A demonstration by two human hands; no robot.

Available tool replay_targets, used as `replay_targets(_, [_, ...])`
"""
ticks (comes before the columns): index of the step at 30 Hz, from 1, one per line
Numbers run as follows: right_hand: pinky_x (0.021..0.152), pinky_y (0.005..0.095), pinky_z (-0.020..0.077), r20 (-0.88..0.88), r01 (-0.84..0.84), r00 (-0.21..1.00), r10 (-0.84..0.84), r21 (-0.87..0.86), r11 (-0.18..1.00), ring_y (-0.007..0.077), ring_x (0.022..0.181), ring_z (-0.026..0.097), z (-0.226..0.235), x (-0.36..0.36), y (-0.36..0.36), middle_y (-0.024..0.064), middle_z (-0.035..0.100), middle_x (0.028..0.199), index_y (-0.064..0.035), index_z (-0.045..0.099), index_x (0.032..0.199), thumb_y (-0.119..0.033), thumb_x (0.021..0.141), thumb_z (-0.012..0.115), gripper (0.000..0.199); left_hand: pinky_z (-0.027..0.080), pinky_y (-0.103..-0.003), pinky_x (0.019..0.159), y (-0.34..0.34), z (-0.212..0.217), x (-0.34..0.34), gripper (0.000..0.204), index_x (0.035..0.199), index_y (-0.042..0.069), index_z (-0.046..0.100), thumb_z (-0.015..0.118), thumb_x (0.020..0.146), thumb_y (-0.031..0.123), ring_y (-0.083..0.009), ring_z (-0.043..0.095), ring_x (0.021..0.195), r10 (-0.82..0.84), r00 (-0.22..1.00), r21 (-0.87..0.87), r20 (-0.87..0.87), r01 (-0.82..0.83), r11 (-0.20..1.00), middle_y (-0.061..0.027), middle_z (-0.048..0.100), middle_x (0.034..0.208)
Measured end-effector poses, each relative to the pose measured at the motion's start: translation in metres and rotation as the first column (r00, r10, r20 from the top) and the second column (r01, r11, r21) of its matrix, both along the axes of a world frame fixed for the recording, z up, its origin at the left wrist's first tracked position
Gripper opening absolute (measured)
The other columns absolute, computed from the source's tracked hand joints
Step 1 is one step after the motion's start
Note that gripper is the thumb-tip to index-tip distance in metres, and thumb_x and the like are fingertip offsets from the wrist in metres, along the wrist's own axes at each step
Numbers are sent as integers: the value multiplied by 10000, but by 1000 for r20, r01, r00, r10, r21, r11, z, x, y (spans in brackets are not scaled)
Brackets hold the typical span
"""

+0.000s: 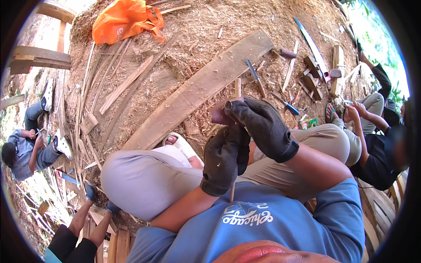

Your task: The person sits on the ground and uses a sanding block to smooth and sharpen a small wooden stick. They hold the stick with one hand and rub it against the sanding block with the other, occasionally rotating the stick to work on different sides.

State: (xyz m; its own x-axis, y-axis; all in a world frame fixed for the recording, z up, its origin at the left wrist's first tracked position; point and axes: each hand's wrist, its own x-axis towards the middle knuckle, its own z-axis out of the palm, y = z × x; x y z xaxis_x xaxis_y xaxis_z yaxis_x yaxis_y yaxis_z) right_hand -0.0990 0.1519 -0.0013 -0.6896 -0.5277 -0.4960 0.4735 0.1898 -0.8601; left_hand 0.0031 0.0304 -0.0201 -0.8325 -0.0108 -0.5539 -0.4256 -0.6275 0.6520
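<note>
My left hand (223, 158), in a black glove, is closed in front of my chest around a thin wooden stick (237, 86). The stick's upper end shows beyond my hands, and its lower end points at my blue shirt. Just above, my right hand (265, 125), also black-gloved, is closed on a curled brown sheet (220, 114) that looks like sandpaper. The sheet lies against the stick; whether it wraps fully round is hidden by my fingers. Both hands nearly touch each other above my bent legs.
A long plank (199, 90) lies ahead on shavings-strewn ground, near a blue-bladed knife (255, 76) and another blue tool (287, 105). Farther right are a long curved blade (312, 48) and wooden blocks (312, 83). An orange bag (125, 21) lies far left. Other people sit at both sides.
</note>
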Motion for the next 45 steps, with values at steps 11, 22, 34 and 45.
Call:
replay_targets(11, [1083, 365, 511, -125, 127, 982, -139, -97, 987, 259, 1160, 716, 3, -28, 4, 190, 742, 1234, 88, 675, 1235, -251, 1103, 530, 392, 347, -260, 391, -1, 5, -8, 341, 943, 29, 619, 527, 1119, 306, -99, 442, 430, -126, 989, 81, 77, 120, 990, -10, 504, 595])
replay_targets(22, [1023, 338, 506, 23, -11, 1000, 12, -52, 999, 198, 1098, 700, 4, 2, 6, 139, 749, 1205, 48, 715, 1179, -250, 1091, 525, 364, 331, -259, 393, -2, 4, 1, 329, 921, 63, 614, 557, 1117, 321, -86, 429, 438, -48, 992, 116, 118, 35, 993, -6, 508, 610])
replay_targets(34, [1062, 348, 519, -100, 84, 990, -96, -113, 990, 216, 1179, 711, 0, -24, 8, 147, 760, 1253, 45, 712, 1271, -360, 1089, 531, 479, 311, -258, 391, -2, 7, -8, 349, 914, 60, 616, 575, 1115, 343, -76, 405, 428, -81, 990, 107, 118, 68, 992, 16, 466, 583])
replay_targets(45, [1082, 376, 524, -8, 15, 1000, -16, -87, 996, 242, 1161, 715, -4, -9, 4, 174, 747, 1219, 79, 687, 1239, -223, 1100, 524, 370, 321, -265, 385, 0, 2, -1, 341, 905, 59, 627, 598, 1101, 337, -82, 424, 419, 9, 993, 33, 122, -13, 999, 5, 502, 587])
